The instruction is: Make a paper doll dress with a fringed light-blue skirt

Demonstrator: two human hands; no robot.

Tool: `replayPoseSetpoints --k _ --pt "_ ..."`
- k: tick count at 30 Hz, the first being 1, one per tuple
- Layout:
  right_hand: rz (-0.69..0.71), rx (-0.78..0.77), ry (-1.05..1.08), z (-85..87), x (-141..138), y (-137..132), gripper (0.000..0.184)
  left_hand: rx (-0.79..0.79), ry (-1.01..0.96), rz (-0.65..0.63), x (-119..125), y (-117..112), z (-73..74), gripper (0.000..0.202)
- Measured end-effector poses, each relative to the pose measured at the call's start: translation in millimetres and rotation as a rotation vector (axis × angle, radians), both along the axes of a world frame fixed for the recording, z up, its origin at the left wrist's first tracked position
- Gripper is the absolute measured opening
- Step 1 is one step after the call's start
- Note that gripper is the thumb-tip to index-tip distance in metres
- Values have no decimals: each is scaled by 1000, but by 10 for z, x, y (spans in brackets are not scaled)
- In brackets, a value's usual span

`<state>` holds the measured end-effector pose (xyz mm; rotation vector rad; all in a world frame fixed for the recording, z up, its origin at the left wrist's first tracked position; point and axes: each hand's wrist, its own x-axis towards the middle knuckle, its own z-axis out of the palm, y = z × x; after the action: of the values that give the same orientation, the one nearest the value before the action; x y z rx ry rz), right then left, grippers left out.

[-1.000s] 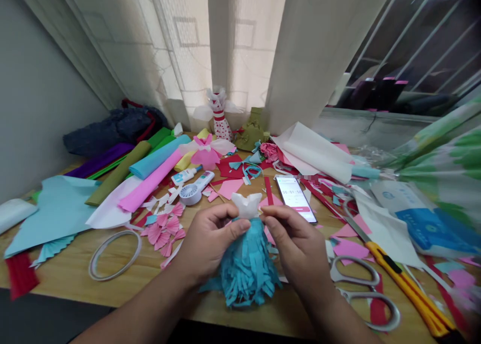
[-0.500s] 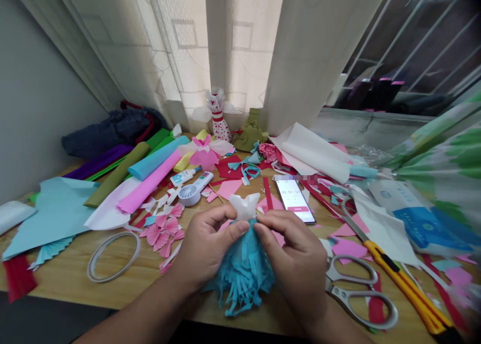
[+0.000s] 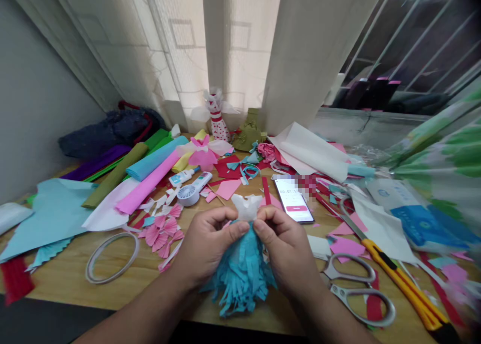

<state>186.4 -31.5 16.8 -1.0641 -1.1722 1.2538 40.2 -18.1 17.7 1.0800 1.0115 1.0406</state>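
Between my two hands is a small paper dress (image 3: 244,274) with a white top piece (image 3: 247,207) and a skirt of fringed blue crepe paper hanging down. My left hand (image 3: 208,244) pinches it at the waist from the left, thumb on the front. My right hand (image 3: 283,249) pinches the same waist from the right, its thumb and bent forefinger close to the left thumb. The fingertips behind the paper are hidden. The skirt's fringe hangs above the table's near edge.
Scissors (image 3: 358,289) and a yellow utility knife (image 3: 406,284) lie at right, near a phone (image 3: 293,199). A tape roll (image 3: 111,258), pink pleated pieces (image 3: 161,231), a small fan (image 3: 188,195) and a glue bottle (image 3: 184,176) lie left. Paper rolls (image 3: 150,181) and finished paper dresses (image 3: 218,123) stand behind.
My right hand has shifted slightly in toward the waist, its forefinger now folded closer to the white top. The left hand keeps its pinch. The view has moved slightly.
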Motion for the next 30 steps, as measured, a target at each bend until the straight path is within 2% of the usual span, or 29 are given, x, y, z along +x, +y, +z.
replayPoseSetpoints --k 5,8,11,13,16,19,21,27,30 --pt "90 -104 225 -68 -15 22 21 -5 -76 52 -14 -6 24 25" --pt "78 -125 258 -105 -19 47 20 -7 -76 68 -23 -8 57 21" --pt "23 -100 193 -126 -12 63 16 9 -64 82 -23 -9 88 20" --pt "-81 -5 59 -120 -7 51 11 28 -57 93 -18 -10 99 19" --pt "-262 243 -193 -85 -13 9 8 57 -42 115 -8 -12 90 18" --pt "-303 367 -322 -58 -34 -17 8 81 -23 111 -4 -11 57 16" --pt "-279 337 -313 -57 -45 -13 6 98 -10 118 -8 -11 36 14" --pt "-138 124 -153 -70 -23 25 10 95 -30 105 -27 -14 39 13" --pt "-108 90 -123 -63 -10 34 13 94 -14 123 -32 -8 65 13"
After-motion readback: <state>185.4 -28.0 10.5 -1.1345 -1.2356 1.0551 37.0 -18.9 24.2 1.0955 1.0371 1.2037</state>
